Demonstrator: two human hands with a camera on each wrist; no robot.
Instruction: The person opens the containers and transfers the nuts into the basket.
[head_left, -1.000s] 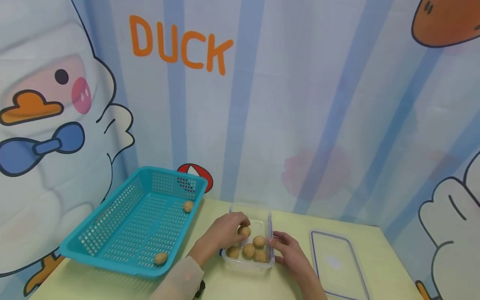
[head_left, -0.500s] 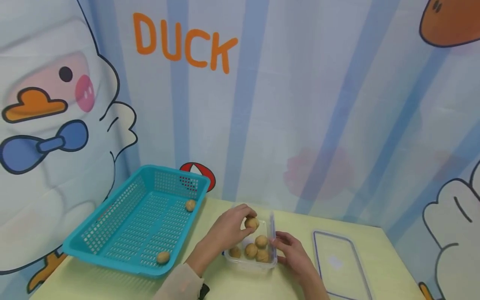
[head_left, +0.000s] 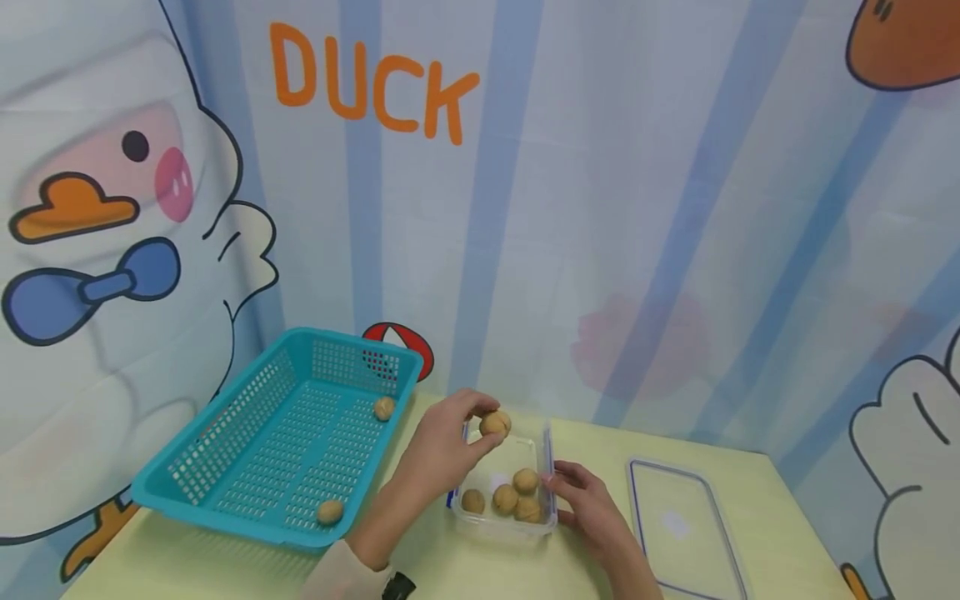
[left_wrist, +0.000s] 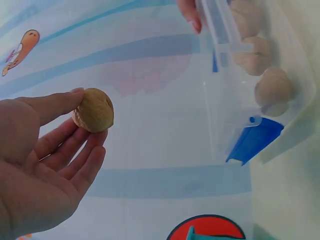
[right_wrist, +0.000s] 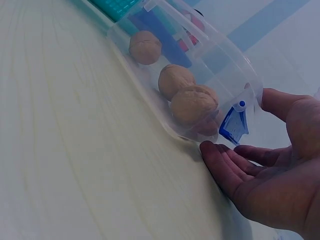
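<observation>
My left hand (head_left: pixel 444 443) pinches a walnut (head_left: pixel 496 424) between thumb and fingers, above the far end of a clear plastic food container (head_left: pixel 501 527). In the left wrist view the pinched walnut (left_wrist: pixel 94 111) is well apart from the container, whose blue clip (left_wrist: pixel 256 141) hangs down. Several walnuts (head_left: pixel 506 500) lie at the container's near end. My right hand (head_left: pixel 592 506) holds the container's right side. The right wrist view has its thumb at the rim and its fingers (right_wrist: pixel 220 162) at the lower edge, beside a blue clip (right_wrist: pixel 235 121).
A turquoise perforated basket (head_left: pixel 303 442) stands at the left, with one walnut (head_left: pixel 330 512) near its front and another walnut (head_left: pixel 384 408) by its right wall. A clear lid with a blue seal (head_left: pixel 686 525) lies on the pale yellow table (head_left: pixel 585 575) at the right. Behind hangs a duck-print curtain (head_left: pixel 555 208).
My left hand has lifted the walnut up from inside the container and drawn it slightly back and left. My right hand keeps its place at the container's side.
</observation>
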